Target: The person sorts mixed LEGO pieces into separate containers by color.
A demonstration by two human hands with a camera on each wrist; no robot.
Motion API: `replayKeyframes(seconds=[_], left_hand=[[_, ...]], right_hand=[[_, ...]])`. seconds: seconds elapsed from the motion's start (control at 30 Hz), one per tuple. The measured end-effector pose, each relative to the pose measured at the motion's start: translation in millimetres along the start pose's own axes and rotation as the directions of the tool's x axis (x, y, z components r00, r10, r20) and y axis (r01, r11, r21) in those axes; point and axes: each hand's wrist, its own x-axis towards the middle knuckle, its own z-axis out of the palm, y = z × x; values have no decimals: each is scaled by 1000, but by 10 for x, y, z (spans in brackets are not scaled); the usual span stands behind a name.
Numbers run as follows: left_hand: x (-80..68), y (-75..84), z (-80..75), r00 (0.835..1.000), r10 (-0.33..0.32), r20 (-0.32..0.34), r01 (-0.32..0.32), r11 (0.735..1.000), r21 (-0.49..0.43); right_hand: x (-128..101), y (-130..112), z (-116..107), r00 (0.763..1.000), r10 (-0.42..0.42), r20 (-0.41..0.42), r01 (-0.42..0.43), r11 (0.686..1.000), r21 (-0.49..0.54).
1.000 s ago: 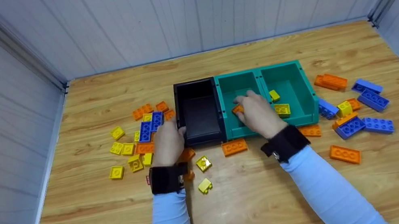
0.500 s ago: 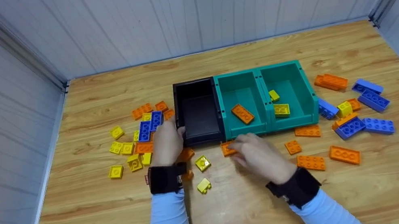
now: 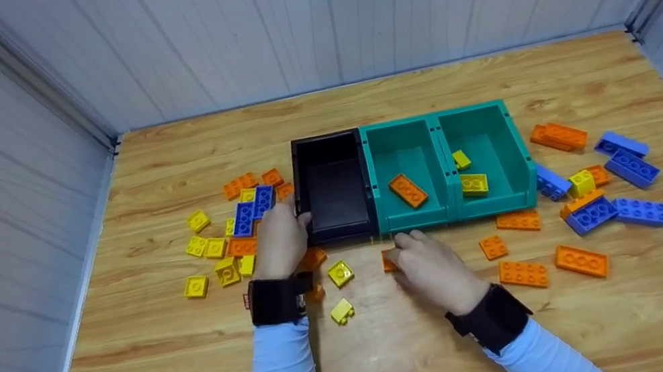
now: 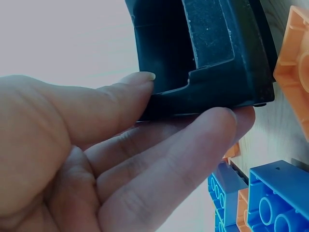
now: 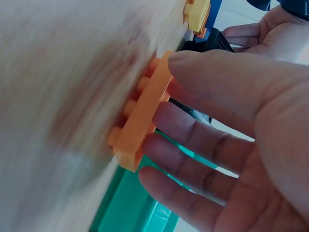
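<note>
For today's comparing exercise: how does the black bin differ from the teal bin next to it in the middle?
The black bin is black; the middle teal bin is teal. The black bin holds no bricks, while the middle teal bin holds one orange brick. The left hand grips the black bin's front corner; no hand touches the middle teal bin, though the right hand is just in front of it. Both are open-topped, similar in size, and stand side by side.

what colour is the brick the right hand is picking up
Orange. The brick pinched by the right hand shows best in the right wrist view.
</note>
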Motion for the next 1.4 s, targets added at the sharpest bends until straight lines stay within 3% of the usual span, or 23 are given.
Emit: replayKeyframes(seconds=[0.17, 0.83, 0.97, 1.07, 1.2, 1.4], left_hand=[[7, 18, -54, 1000, 11, -3, -11, 1000, -2], [-5, -3, -106, 1000, -7, -3, 7, 1000, 7], [-14, -19, -102, 1000, -16, 0, 16, 1000, -1], [-21, -26, -85, 1000, -14, 5, 14, 1000, 16], [-11, -12, -56, 1000, -16, 19, 15, 999, 39], [-15, 1, -24, 1000, -17, 14, 16, 999, 35]], right_hand=[[0, 19, -32, 1000, 0, -23, 0, 1000, 1], [-23, 19, -93, 999, -34, 27, 32, 997, 65], [-26, 55, -218, 999, 8, 52, -14, 991, 129], [-19, 131, -340, 998, 56, 12, -58, 983, 175], [92, 305, -544, 993, 114, -35, -105, 975, 198], [553, 661, -861, 990, 139, 22, -141, 974, 176]])
